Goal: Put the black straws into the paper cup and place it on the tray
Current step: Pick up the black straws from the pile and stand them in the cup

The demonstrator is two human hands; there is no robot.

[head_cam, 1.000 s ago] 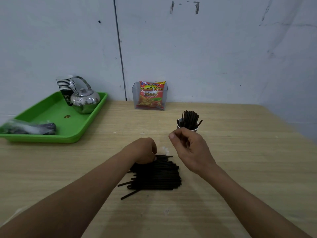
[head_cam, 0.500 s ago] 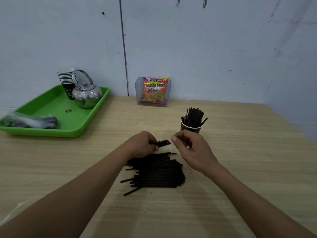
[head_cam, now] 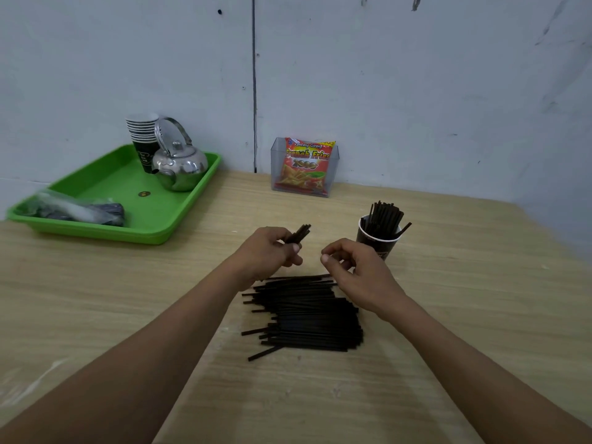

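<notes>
Your forearms reach in from the near edge of the bench (head_cam: 480,315) and converge over the loose pile of black straws (head_cam: 307,312) lying flat between them. Your left hand (head_cam: 269,253) is raised just past the pile, fingers wrapped round a small bundle of straws (head_cam: 298,233) that points up and away. Your right hand (head_cam: 355,270), beside it, curls its fingers on nothing visible. Just behind it the paper cup (head_cam: 376,243) stands, holding upright straws (head_cam: 384,216). The green tray (head_cam: 150,230) sits well apart, far left.
</notes>
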